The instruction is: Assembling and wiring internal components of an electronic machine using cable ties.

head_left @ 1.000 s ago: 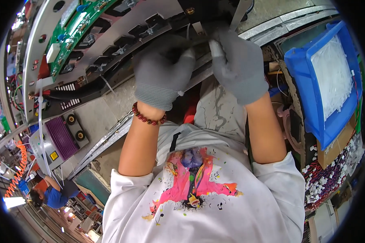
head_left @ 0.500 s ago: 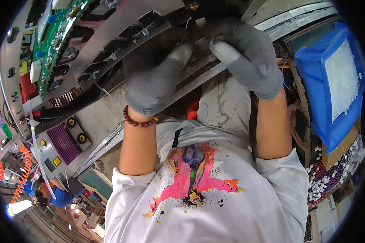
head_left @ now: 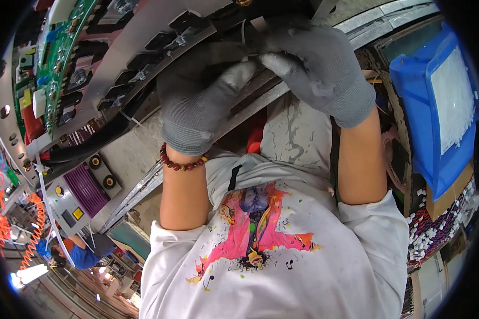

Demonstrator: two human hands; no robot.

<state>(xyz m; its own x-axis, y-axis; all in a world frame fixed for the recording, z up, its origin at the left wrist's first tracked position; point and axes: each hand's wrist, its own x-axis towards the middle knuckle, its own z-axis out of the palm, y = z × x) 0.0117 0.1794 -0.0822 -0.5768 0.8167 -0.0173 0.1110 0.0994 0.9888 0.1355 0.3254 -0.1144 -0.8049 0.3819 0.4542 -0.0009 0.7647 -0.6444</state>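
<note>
Both my hands wear grey knitted gloves with whitish thumb tips, up against the lower edge of a metal equipment frame (head_left: 218, 40). My left hand (head_left: 197, 103) is curled in the shadow under that edge, its thumb pointing toward the right hand. Fingers bent, thumb against them, my right hand (head_left: 324, 74) meets it from the right, and the thumb tips nearly touch. Whatever is pinched between them is too dark to make out. A pale cable tie (head_left: 243, 32) sticks up just beyond the thumbs. Left of my hands, a thick black cable (head_left: 101, 133) runs along the frame, bound with another cable tie (head_left: 132, 118).
At upper left stands a green circuit board (head_left: 64, 74). A grey box with purple fins (head_left: 79, 194) sits below it. On the right, a blue bin (head_left: 418, 111) holds white pieces, above a heap of wires with white connectors (head_left: 442, 234). Another person (head_left: 80, 252) is at far left.
My right thumb has shifted left toward the left thumb, narrowing the gap between them. Both hands stay at the same part of the frame; the view has shifted slightly.
</note>
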